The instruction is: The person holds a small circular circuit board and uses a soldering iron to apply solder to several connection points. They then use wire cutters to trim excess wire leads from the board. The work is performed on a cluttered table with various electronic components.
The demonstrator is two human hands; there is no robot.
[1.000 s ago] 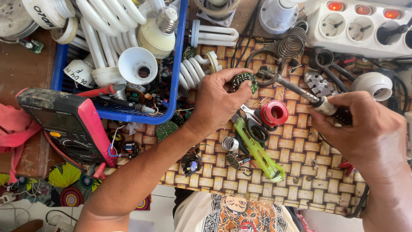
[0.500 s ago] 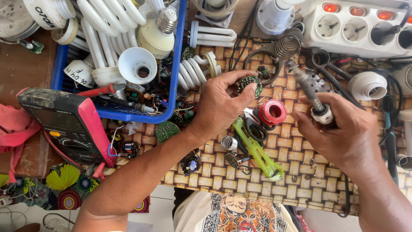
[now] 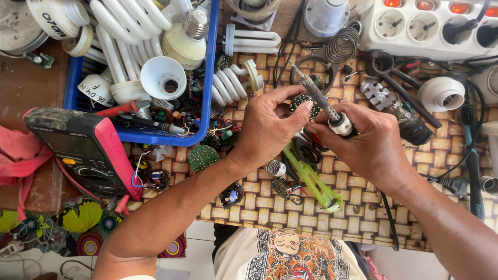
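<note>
At centre of the woven mat [image 3: 363,218]: both my hands meet, left at 9 o'clock, right at 3 o'clock

Left hand [image 3: 272,129]: fingers together, pinching a small round circuit board [image 3: 301,101] by its edge between thumb and forefinger, held up off the mat

Right hand [image 3: 371,145]: clamped on the white collar of a soldering iron [image 3: 324,101], gripped like a pen

Long axis of the iron: runs from my right fist at 4 o'clock up to the tip at 10 o'clock, slanting across the view

Key relation: the board lies just beside the iron's shaft, on its 8 o'clock side; whether metal touches board I cannot tell; my left hand is the nearer one to the board, my right only reaches it through the iron

Below the hands, at 6 o'clock: green-handled scissors [image 3: 311,179] lying flat, a small spring [image 3: 276,167] beside them

At 9 o'clock, well apart: red multimeter [image 3: 88,150] tilted against a blue crate [image 3: 210,72] of spiral lamp tubes

At 1 o'clock: white power strip [image 3: 425,28] with red switches; a coiled stand [image 3: 342,44] at 12 o'clock
</note>
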